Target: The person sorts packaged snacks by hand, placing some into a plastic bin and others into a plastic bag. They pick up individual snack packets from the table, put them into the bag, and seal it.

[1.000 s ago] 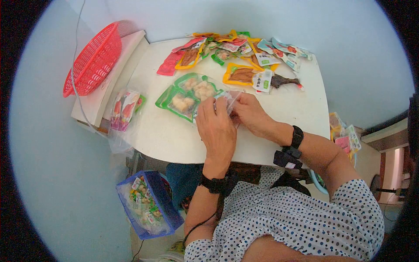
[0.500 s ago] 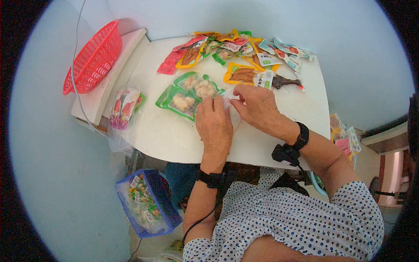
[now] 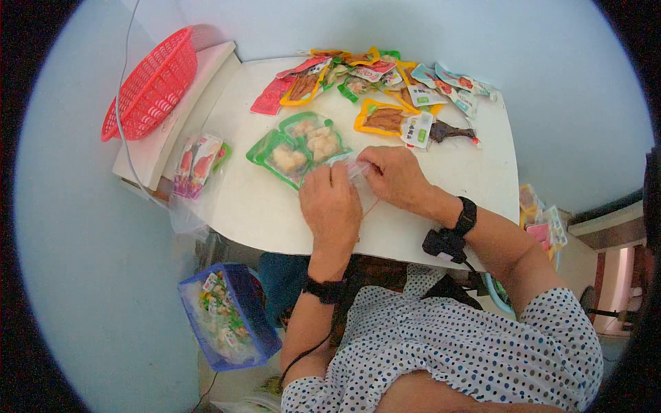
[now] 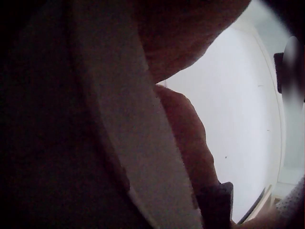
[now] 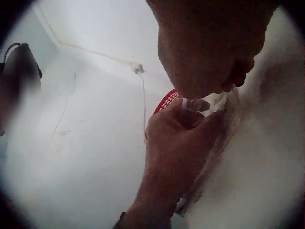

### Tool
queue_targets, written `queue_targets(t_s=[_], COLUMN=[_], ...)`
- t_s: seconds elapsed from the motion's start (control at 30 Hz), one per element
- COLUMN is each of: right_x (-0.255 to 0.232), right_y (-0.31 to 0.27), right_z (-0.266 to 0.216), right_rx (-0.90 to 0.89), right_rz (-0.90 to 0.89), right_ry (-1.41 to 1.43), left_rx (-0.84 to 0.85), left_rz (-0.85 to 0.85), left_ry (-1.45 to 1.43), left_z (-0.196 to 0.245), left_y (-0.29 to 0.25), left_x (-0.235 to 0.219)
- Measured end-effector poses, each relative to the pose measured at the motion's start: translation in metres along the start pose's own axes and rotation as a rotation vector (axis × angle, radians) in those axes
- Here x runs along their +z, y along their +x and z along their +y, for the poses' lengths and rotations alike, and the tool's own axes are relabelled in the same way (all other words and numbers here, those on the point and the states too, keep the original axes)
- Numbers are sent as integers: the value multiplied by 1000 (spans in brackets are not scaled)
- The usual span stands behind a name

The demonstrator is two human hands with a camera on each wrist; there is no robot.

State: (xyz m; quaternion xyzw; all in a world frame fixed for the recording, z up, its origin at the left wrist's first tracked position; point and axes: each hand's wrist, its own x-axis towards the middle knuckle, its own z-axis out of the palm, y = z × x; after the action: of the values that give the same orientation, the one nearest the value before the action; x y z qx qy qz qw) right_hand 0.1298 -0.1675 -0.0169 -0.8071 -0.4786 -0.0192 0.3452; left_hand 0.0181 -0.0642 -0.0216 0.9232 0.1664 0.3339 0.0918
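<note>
Both hands meet over a clear plastic bag (image 3: pixel 356 169) near the table's middle. The left hand (image 3: pixel 332 205) pinches the bag's near left side, its fingertips partly hidden; in the right wrist view the left hand (image 5: pixel 178 148) has thumb and fingers bent round the plastic. The right hand (image 3: pixel 396 177) pinches the bag's right edge with curled fingers. A thin red line runs down from the bag between the hands. Just beyond the left hand lie green-edged clear packs (image 3: pixel 288 158) with pale lumpy food. The left wrist view is mostly dark and blocked.
Yellow-edged packs (image 3: pixel 385 119), a dark drumstick pack (image 3: pixel 451 131) and red packs (image 3: pixel 273 94) lie along the table's far side. A red basket (image 3: pixel 155 86) leans at the left, above a hanging plastic bag (image 3: pixel 197 168). A blue bin (image 3: pixel 258 330) stands below.
The right hand lifted away from the left, then came slightly lower, still on the plastic. The left hand shifted a little left and down. The red line between them became visible.
</note>
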Motion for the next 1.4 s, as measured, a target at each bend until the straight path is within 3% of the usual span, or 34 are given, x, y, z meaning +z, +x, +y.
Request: queue_targets(t_s=[0.17, 0.27, 0.43, 0.53, 0.63, 0.73, 0.83, 0.93, 0.97, 1.1, 1.2, 1.4], right_x=[1, 5, 9, 7, 7, 7, 8, 8, 9, 11, 9, 7], right_y=[-18, -28, -32, -33, -34, -35, -35, -35, -35, -38, -42, -48], right_z=[-37, -52, -56, -58, -60, -58, -59, -59, -59, -56, -60, -73], right_rx=[-85, -151, -98, -103, -100, -120, -146, -191, -209, -346, -402, -512], right_rz=[-151, -161, -71, -124, -137, -90, -55, -15, 2, 58, 27, 51], right_ry=[320, 325, 288, 273, 252, 213, 194, 177, 169, 149, 167, 205], left_rx=[-6, -40, -191, -165, -445, -367, -389, -883, -852, -997, -1138, -1160], left_rz=[12, 95, 203, 144, 70, 170, 72, -165, -240, -362, -372, -305], left_ry=[130, 139, 179, 145, -140, 3, -143, -805, -865, -993, -1240, -1219], left_z=[-22, -26, -19, -18, 7, -1, -1, 10, 6, -8, -17, -14], left_y=[-24, -38, -67, -79, -70, -75, -75, -77, -83, -74, -69, -67], left_x=[-38, -54, -71, -83, -96, -99, -110, -104, -96, -87, -87, -91])
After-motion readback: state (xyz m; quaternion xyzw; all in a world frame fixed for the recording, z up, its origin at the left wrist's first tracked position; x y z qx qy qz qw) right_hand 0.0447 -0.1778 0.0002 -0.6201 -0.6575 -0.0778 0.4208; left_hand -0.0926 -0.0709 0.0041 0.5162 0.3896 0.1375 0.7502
